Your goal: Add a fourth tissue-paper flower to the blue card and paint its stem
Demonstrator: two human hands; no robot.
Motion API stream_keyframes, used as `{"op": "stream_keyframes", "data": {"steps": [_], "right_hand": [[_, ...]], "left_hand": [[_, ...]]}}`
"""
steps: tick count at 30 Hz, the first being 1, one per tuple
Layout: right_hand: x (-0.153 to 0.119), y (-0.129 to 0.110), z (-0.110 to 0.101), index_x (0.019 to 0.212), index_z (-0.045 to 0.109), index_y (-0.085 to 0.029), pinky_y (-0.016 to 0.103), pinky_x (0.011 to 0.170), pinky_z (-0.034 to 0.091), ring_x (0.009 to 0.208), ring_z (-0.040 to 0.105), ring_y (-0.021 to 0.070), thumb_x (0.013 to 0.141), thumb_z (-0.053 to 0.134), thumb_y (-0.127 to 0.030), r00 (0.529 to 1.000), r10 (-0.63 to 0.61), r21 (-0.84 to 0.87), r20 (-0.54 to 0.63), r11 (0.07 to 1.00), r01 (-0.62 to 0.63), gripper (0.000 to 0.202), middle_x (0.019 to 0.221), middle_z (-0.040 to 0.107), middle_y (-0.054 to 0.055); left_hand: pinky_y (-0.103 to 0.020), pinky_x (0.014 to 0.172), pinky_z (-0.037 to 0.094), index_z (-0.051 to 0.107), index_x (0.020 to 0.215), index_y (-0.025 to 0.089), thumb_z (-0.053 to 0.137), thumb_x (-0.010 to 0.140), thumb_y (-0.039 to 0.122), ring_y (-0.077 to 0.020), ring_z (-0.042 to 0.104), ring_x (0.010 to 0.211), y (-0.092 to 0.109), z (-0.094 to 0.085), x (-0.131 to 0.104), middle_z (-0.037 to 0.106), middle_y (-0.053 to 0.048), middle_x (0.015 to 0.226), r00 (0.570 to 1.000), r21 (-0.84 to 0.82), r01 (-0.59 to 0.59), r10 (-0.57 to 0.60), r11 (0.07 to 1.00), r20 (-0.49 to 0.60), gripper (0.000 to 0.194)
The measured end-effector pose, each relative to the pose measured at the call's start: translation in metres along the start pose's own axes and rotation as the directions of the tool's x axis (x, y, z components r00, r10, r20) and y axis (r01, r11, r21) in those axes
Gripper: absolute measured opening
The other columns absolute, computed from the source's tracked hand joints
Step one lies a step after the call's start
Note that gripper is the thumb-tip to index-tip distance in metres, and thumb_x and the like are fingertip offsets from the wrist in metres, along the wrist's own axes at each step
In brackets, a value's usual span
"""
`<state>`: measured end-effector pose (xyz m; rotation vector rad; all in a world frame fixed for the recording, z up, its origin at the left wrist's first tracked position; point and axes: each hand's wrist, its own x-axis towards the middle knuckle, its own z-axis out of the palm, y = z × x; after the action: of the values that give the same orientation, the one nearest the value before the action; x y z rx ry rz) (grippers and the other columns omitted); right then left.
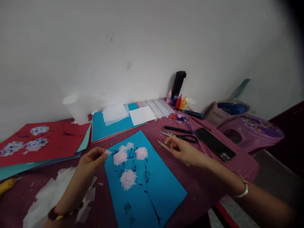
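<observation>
A blue sheet lies on the table, bearing three pale pink textured flowers and dark blue painted stems. Small white paper pieces sit by the upper left flower. Over the sheet's left edge, my left hand pinches a small white paper piece. My right hand, off the sheet's right side, has its fingers closed around a thin pointed wooden stick. White paper squares are heaped beneath and beside my left forearm.
Scissors, a black phone and paint bottles are on the right. Blue and white sheets lie at the back. Left are a red flower sheet, a white cup and a yellow object.
</observation>
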<state>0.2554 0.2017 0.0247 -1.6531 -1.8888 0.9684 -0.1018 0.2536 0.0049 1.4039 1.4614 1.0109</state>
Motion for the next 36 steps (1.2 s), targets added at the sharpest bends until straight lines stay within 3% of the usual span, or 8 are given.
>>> {"op": "stream_keyframes", "data": {"steps": [2, 4, 7, 10, 15, 20, 29, 36], "right_hand": [[0.009, -0.008, -0.004, 0.09, 0.057, -0.017, 0.019, 0.047, 0.038, 0.047, 0.053, 0.0086, 0.082, 0.054, -0.02, 0.996, -0.031, 0.46, 0.08, 0.888, -0.009, 0.009, 0.058, 0.056, -0.005], [0.019, -0.016, -0.001, 0.081, 0.06, -0.016, 0.019, 0.05, 0.044, 0.05, 0.058, 0.0084, 0.079, 0.061, -0.023, 0.984, -0.086, 0.767, 0.157, 0.638, -0.067, 0.007, 0.059, 0.061, -0.004], [0.036, -0.022, 0.012, 0.079, 0.064, -0.018, 0.02, 0.058, 0.052, 0.061, 0.067, 0.0102, 0.069, 0.076, -0.024, 0.965, -0.166, 0.946, 0.201, 0.289, -0.148, 0.017, 0.07, 0.071, -0.001], [0.048, -0.02, 0.025, 0.08, 0.064, -0.019, 0.02, 0.063, 0.055, 0.067, 0.07, 0.0103, 0.065, 0.083, -0.025, 0.953, -0.236, 0.973, 0.189, 0.177, -0.15, 0.024, 0.074, 0.073, -0.002], [0.05, -0.006, 0.029, 0.087, 0.065, -0.017, 0.02, 0.062, 0.056, 0.062, 0.069, 0.0097, 0.077, 0.075, -0.03, 0.958, -0.251, 0.977, 0.135, 0.194, -0.087, 0.019, 0.073, 0.072, 0.0], [0.04, 0.008, 0.031, 0.087, 0.07, -0.015, 0.015, 0.052, 0.05, 0.053, 0.06, 0.0052, 0.081, 0.07, -0.034, 0.968, -0.229, 0.946, 0.101, 0.323, -0.023, 0.02, 0.067, 0.067, -0.002], [0.04, 0.019, 0.045, 0.088, 0.068, -0.013, 0.017, 0.053, 0.047, 0.057, 0.056, 0.0059, 0.085, 0.062, -0.034, 0.963, -0.254, 0.829, 0.091, 0.555, 0.068, 0.022, 0.073, 0.061, -0.001], [0.041, 0.016, 0.055, 0.09, 0.06, -0.013, 0.019, 0.05, 0.044, 0.054, 0.053, 0.0068, 0.086, 0.059, -0.032, 0.975, -0.187, 0.792, 0.121, 0.611, 0.019, 0.019, 0.068, 0.058, -0.002]], "left_hand": [[-0.023, 0.055, 0.041, 0.061, 0.068, 0.02, 0.074, 0.064, 0.042, -0.014, 0.05, 0.061, 0.006, -0.001, 0.0, 0.058, 0.002, 0.064, 1.0, 0.019, 0.011, -0.011, 1.0, 0.0, 0.025], [-0.022, 0.054, 0.04, 0.061, 0.071, 0.02, 0.073, 0.066, 0.043, -0.0124, 0.049, 0.059, 0.014, 0.002, -0.003, 0.056, 0.003, 0.064, 0.999, 0.041, 0.029, -0.031, 0.999, 0.044, 0.027], [-0.022, 0.052, 0.041, 0.061, 0.079, 0.019, 0.074, 0.064, 0.043, -0.0115, 0.049, 0.056, 0.028, 0.016, -0.012, 0.055, 0.004, 0.064, 0.988, 0.04, 0.078, -0.082, 0.996, 0.133, 0.031], [-0.022, 0.048, 0.039, 0.058, 0.076, 0.019, 0.072, 0.062, 0.041, -0.0106, 0.047, 0.051, 0.038, 0.037, -0.021, 0.051, 0.006, 0.059, 0.963, 0.05, 0.107, -0.116, 0.993, 0.243, 0.03], [-0.025, 0.052, 0.037, 0.055, 0.067, 0.02, 0.058, 0.077, 0.038, -0.0127, 0.048, 0.055, 0.033, 0.07, -0.029, 0.051, 0.003, 0.059, 0.935, 0.298, -0.118, 0.004, 0.947, 0.355, 0.021], [-0.029, 0.063, 0.038, 0.056, 0.065, 0.019, 0.046, 0.081, 0.021, -0.0178, 0.055, 0.069, 0.017, 0.094, -0.036, 0.056, -0.003, 0.072, 0.871, 0.6, -0.471, 0.232, 0.647, 0.434, 0.019], [-0.028, 0.063, 0.042, 0.064, 0.069, 0.019, 0.047, 0.083, 0.017, -0.0184, 0.061, 0.073, 0.009, 0.098, -0.031, 0.063, -0.003, 0.073, 0.797, 0.642, -0.506, 0.027, 0.576, 0.604, 0.022], [-0.031, 0.07, 0.045, 0.068, 0.076, 0.02, 0.047, 0.084, 0.018, -0.0203, 0.062, 0.078, 0.012, 0.094, -0.028, 0.067, -0.004, 0.077, 0.769, 0.587, -0.523, 0.045, 0.617, 0.637, 0.023]]}}
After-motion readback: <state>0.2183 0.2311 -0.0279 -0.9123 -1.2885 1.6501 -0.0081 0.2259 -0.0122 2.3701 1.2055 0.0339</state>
